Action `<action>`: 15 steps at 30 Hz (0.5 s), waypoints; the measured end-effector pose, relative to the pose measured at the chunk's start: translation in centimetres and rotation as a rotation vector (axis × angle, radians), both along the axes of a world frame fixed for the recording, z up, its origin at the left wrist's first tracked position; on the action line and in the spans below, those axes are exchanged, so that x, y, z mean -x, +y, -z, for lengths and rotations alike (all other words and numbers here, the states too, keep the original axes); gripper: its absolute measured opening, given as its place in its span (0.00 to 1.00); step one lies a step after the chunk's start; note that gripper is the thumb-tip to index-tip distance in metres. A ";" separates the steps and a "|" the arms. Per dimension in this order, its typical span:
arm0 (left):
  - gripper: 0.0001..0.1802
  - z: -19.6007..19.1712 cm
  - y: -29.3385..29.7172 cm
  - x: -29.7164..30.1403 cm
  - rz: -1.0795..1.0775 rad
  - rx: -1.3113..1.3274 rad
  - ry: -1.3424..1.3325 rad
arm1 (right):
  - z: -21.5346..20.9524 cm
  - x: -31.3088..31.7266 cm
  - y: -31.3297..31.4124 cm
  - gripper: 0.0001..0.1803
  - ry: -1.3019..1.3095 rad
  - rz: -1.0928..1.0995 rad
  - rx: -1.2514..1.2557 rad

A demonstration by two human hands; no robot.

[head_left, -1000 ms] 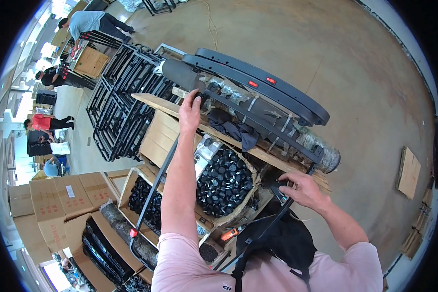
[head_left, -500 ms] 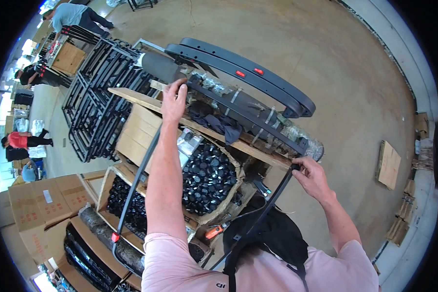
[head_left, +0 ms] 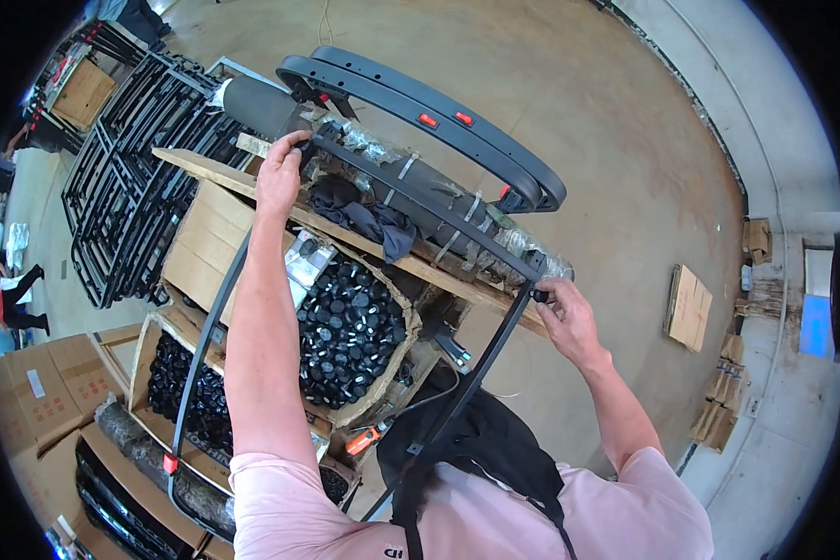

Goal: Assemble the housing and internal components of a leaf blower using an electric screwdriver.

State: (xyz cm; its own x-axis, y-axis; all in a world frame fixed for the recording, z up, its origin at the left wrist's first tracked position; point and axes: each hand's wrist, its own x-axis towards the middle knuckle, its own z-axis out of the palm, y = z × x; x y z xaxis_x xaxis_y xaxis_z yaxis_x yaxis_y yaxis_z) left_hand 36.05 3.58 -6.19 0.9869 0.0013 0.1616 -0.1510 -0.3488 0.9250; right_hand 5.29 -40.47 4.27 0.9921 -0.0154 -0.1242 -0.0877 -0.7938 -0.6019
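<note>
Frame (head_left: 420, 201) alignment step: your left hand (head_left: 280, 173) grips its far-left corner, fingers curled around; right hand (head_left: 569, 317) pinches the small black knob (head_left: 538, 295) at the far-right corner. Next, I'd judge, tighten that knob while holding square.

Both hands grip a black metal frame (head_left: 420, 196) over a wooden plank (head_left: 457, 280): left hand (head_left: 280, 173) at its far corner, right hand (head_left: 569, 317) at the near one.

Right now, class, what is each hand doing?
Left hand: closed on the far corner of the black metal rectangular frame.
Right hand: fingers pinched at the frame's other far corner.
</note>
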 end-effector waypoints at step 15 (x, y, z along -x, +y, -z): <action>0.14 -1.1 -0.6 0.4 -0.109 -0.207 0.099 | -0.5 -2.1 2.1 0.17 0.047 -0.025 0.372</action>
State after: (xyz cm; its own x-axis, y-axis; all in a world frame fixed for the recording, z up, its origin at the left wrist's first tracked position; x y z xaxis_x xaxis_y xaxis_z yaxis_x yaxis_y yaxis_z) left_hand 35.61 2.96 -5.10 0.9938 0.0850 0.0723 -0.0148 -0.5418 0.8404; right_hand 7.43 -38.33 4.80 0.9861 -0.0434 -0.1604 -0.0858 -0.9596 -0.2681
